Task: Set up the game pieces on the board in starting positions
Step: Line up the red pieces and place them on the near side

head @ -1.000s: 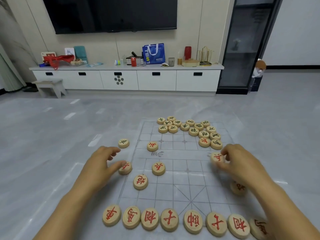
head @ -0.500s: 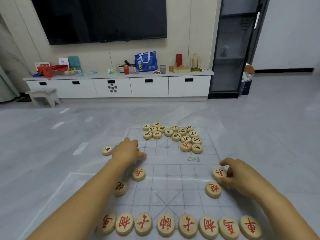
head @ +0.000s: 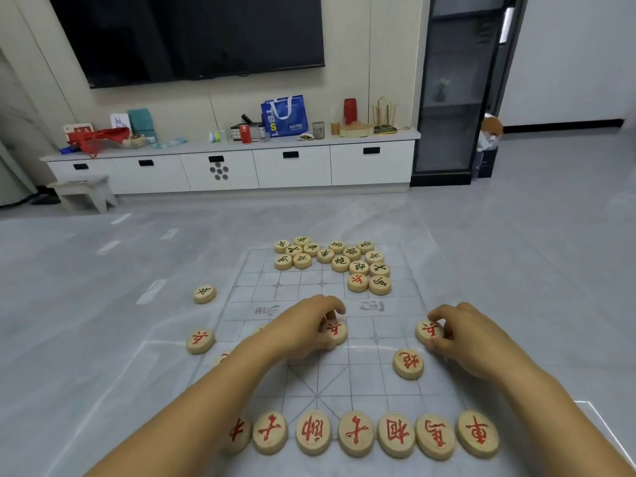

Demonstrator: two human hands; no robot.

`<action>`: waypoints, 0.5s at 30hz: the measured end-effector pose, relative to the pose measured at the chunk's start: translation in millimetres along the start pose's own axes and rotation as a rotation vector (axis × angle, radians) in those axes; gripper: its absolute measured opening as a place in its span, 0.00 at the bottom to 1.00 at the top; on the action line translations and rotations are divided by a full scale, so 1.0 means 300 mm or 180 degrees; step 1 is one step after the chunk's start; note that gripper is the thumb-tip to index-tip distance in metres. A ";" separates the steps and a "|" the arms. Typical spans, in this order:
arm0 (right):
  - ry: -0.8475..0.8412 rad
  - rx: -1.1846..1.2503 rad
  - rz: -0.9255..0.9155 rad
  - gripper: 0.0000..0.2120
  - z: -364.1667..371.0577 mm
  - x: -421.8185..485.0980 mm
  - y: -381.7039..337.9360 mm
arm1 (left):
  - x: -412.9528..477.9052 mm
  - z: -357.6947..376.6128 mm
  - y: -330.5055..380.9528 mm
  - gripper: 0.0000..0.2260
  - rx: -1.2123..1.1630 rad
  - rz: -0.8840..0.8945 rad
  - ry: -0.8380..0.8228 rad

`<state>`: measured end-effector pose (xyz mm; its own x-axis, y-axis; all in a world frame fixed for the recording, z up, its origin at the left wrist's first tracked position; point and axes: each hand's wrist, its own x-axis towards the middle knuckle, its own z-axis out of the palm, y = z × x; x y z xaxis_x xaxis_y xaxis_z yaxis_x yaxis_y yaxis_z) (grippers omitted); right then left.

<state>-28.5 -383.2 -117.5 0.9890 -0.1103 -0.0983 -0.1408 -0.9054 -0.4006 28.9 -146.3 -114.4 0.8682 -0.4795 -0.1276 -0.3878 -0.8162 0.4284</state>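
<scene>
A black television (head: 192, 36) is mounted above a low white cabinet (head: 292, 166). On the cabinet top: a blue bag (head: 285, 115) near centre, a red cylinder (head: 350, 111), possibly a cup, toward the right end, red fabric (head: 96, 136) at the left end. A small stool (head: 84, 192) stands by the left corner; a dark glass-door unit (head: 454, 91) adjoins the right end.

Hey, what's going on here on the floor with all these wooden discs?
A person is laying out a board game on a clear gridded sheet on the floor. The left hand pinches one red-marked disc near the board's middle; the right hand pinches a second red disc at the right edge. A row of red discs lines the near edge. The dark-marked discs lie heaped at the far end, not yet placed.
</scene>
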 end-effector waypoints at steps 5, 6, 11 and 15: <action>0.0055 -0.0019 0.0033 0.19 -0.005 -0.003 0.004 | -0.040 -0.047 -0.034 0.14 0.0240 -0.0094 0.0326; 0.0101 0.0000 0.0039 0.18 -0.008 -0.003 0.005 | -0.044 -0.075 -0.045 0.12 0.0091 -0.0094 0.0542; 0.0228 0.0076 0.0017 0.18 -0.020 -0.006 0.004 | -0.055 -0.164 -0.066 0.11 -0.0205 -0.0126 0.0599; 0.0252 0.0241 -0.0147 0.17 -0.010 -0.011 -0.035 | -0.061 -0.084 -0.025 0.15 0.0104 -0.0197 0.0149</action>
<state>-30.1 -374.7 -110.2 0.9946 -0.1040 -0.0071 -0.0950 -0.8770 -0.4710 23.7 -123.2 -92.8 0.9041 -0.4128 -0.1106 -0.3422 -0.8542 0.3915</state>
